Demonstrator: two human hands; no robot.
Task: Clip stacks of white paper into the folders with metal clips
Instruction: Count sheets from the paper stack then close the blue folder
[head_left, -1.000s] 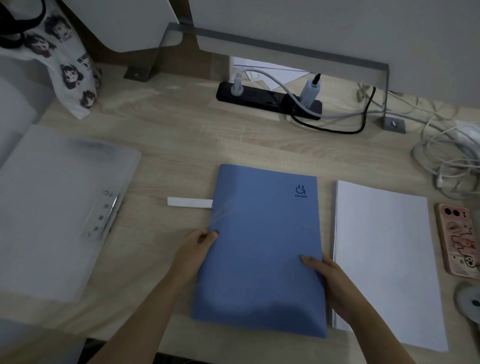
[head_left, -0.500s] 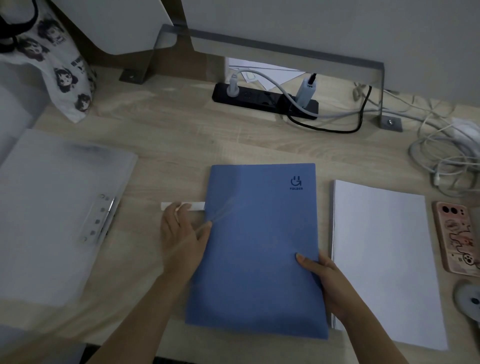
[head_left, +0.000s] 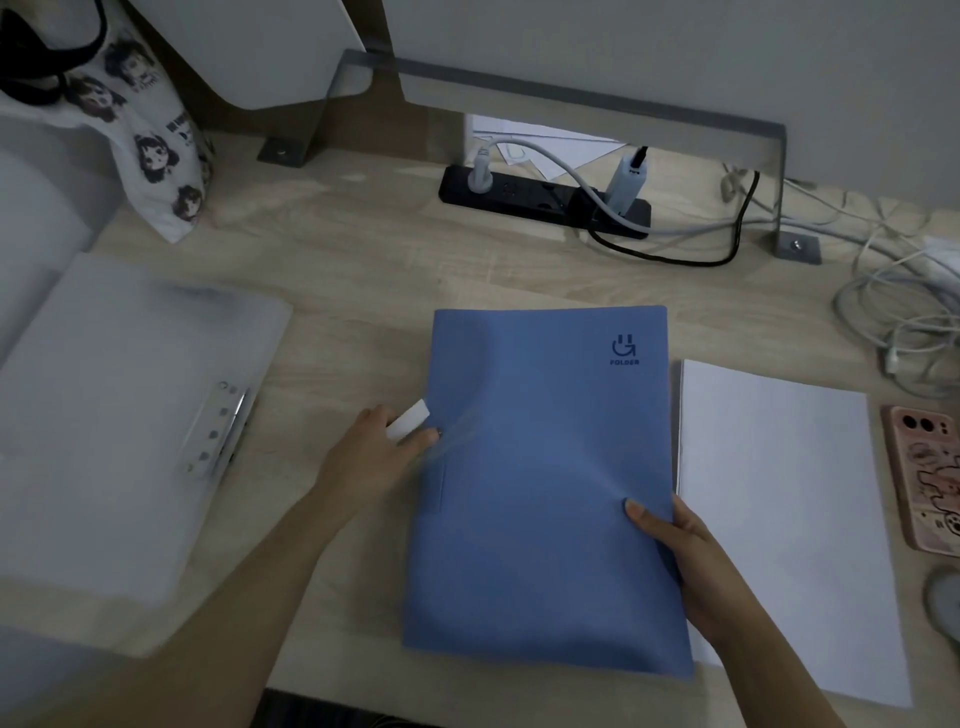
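The blue folder (head_left: 545, 467) lies closed and flat in the middle of the table (head_left: 337, 291), its near edge close to the table's near edge, with a small dark logo and the word FOLDER printed at its far right corner. The right hand (head_left: 685, 561) grips the folder's right edge toward the near end, with the thumb (head_left: 641, 514) pressed on top of the cover and the other fingers out of sight below it. The left hand (head_left: 369, 457) is at the folder's left edge about halfway along, its fingers curled round a short white strip (head_left: 410, 420) that tilts up and toward the cover; whether the strip is joined to the folder cannot be told. Just beside the folder on the right lies the stack of white paper (head_left: 779, 519), flat and squared, its left side almost touching the folder. Well apart to the left sits a translucent white folder (head_left: 114, 415) with a metal clip (head_left: 218, 426) along its right side. At the right edge of the table lies a phone (head_left: 924, 478) in a pink cartoon case, with a round grey object (head_left: 943, 597) nearer, cut off by the frame. At the far side are a black power strip (head_left: 519, 195) with plugs in it, loose white cables (head_left: 904, 312) to the far right, a grey metal frame (head_left: 571, 91) and, far left, a white bag (head_left: 156, 150) printed with cartoon faces.
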